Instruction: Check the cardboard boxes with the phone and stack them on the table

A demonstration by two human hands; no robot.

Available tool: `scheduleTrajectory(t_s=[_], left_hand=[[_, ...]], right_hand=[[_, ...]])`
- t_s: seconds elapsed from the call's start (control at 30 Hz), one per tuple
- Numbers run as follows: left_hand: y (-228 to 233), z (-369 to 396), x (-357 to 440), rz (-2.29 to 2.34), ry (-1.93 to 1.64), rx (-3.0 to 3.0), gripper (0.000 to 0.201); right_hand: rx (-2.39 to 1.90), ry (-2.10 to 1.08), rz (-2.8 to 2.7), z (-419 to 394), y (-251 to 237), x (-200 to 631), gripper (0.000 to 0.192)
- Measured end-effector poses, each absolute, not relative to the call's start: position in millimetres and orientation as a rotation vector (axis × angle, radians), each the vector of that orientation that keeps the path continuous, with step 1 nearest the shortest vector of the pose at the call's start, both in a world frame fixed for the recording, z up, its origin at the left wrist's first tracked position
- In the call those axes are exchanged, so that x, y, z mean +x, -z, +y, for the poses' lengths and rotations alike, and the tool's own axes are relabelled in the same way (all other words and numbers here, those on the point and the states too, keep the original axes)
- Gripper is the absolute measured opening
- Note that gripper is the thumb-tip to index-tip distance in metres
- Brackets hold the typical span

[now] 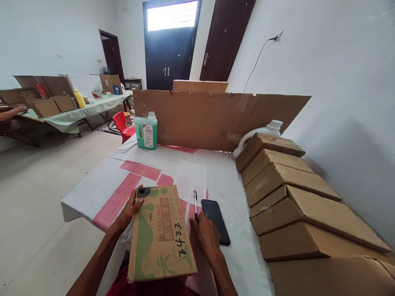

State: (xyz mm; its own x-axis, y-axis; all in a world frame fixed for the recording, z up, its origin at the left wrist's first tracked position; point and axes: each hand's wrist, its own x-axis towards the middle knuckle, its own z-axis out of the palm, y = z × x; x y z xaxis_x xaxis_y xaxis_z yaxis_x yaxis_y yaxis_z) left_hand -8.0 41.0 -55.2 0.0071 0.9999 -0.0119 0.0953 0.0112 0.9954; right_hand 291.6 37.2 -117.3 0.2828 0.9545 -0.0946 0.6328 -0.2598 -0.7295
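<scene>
A cardboard box [163,250] printed with green shapes and "COCONUT" stands tilted in front of me, with "2422" handwritten in black on its face. My left hand [132,209] grips its upper left edge, the thumb near a dark scribbled patch at the corner. On the right, my right hand [207,235] is closed at the lower end of a pen [195,201] with a clear barrel and black ends; the fingertips are partly hidden. A black smartphone [215,216] lies on the table beside this hand, partly covered by it. Under the pen's upper end is a white paper sheet [191,176].
Several closed cardboard boxes [296,205] line the right side of the white-covered table [237,185]. A green liquid jug [148,133] and a white jug [273,127] stand near an upright cardboard panel [197,119]. Another person's arm [10,114] rests at a far left table.
</scene>
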Motion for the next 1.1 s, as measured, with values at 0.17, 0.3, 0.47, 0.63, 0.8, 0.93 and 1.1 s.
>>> scheduleTrajectory(t_s=[0.17,0.3,0.47,0.63,0.8,0.93,1.1], left_hand=[[38.4,28.6,4.2,1.106,-1.064,1.347,0.075],[14.1,12.0,10.2,1.12,-1.023,1.541,0.076],[-9.9,2.1,29.1,1.139,-1.029,1.786,0.085],[-17.9,-5.7,38.1,1.05,-1.005,1.907,0.089],[-18.0,-7.0,36.5,1.057,-1.02,1.932,0.088],[-14.0,-9.7,29.7,1.078,-1.02,1.873,0.083],[-7.2,-18.2,17.4,1.131,-1.019,1.79,0.082]], right_hand=[[-1.803,-0.809,-1.316,36.2,98.6,299.2,0.037],[-1.469,-0.858,-0.937,23.5,47.2,305.7,0.041],[-1.047,-1.03,-0.812,-9.2,-25.6,281.3,0.035],[-0.888,-1.287,-0.95,-44.2,-50.5,230.7,0.03],[-1.0,-1.293,-1.072,-54.2,-42.1,215.9,0.03],[-1.115,-1.023,-1.069,-32.8,-42.4,260.0,0.032],[-1.368,-0.709,-1.149,36.1,-31.8,318.1,0.041]])
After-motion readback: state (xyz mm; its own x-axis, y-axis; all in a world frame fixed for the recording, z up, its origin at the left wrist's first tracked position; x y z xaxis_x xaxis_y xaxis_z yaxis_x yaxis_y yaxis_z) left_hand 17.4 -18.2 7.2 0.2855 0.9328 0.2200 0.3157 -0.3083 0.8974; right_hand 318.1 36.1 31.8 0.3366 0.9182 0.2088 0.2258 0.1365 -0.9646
